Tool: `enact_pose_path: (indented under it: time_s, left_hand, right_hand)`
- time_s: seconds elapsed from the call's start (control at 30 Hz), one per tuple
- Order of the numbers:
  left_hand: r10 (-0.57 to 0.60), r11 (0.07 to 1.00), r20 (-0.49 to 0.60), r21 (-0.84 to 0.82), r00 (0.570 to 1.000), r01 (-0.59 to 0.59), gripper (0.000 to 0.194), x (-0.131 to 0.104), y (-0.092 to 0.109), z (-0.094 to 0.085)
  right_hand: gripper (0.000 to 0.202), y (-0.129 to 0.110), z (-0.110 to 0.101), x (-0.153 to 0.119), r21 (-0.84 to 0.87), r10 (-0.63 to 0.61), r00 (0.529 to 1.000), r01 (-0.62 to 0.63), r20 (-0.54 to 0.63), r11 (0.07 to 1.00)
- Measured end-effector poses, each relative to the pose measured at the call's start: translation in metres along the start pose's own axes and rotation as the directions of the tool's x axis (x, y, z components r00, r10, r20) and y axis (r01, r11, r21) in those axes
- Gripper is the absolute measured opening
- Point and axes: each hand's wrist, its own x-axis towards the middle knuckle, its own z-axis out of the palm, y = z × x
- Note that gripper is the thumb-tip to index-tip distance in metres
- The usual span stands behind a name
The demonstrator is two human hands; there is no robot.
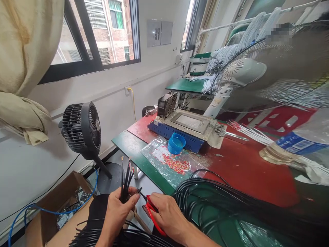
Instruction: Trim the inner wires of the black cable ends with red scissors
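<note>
Some thin black plastic wires (125, 185) are pinched in the left grip (120, 204), bottom middle, maybe to stay together, while the right grip (165, 210) holds red-handled metal cutters (153, 216).

workshop, solder pot (189, 120), black cables (196, 192)

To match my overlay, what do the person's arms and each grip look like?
The left grip is a bare, ungloved human hand, as is the right grip. Both visible forearms are uncovered: no sleeve, watch or bracelet shows. I see no ring, though neither hand is fully visible.
</note>
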Motion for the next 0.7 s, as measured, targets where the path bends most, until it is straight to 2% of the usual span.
enact_pose_path:
  time_s: [0.1, 0.3, 0.5, 0.7]
  left_hand:
    - [0.033, 0.999, -0.024, 0.014, 0.999, -0.032, 0.026, -0.0015, -0.0007, -0.0001]
    - [-0.001, 0.999, 0.071, -0.037, 0.997, 0.003, 0.027, -0.0027, 0.0024, -0.002]
    - [-0.031, 0.994, 0.112, -0.098, 0.993, 0.043, 0.029, -0.0004, 0.0042, -0.0011]
    - [0.029, 1.0, 0.039, 0.008, 0.999, -0.03, 0.029, -0.0013, -0.003, -0.0019]
  right_hand:
    - [0.028, -0.0018, -0.0007, -0.0002, 0.014, 0.005, 1.0, -0.005, 0.007, 1.0]
    - [0.027, -0.0065, -0.0054, -0.0003, 0.014, 0.002, 1.0, -0.002, -0.01, 1.0]
    - [0.031, -0.0023, -0.0017, 0.0001, -0.005, -0.022, 0.999, 0.022, -0.026, 1.0]
    - [0.031, -0.0023, 0.0003, -0.0007, 0.044, -0.006, 1.0, 0.007, -0.015, 0.999]
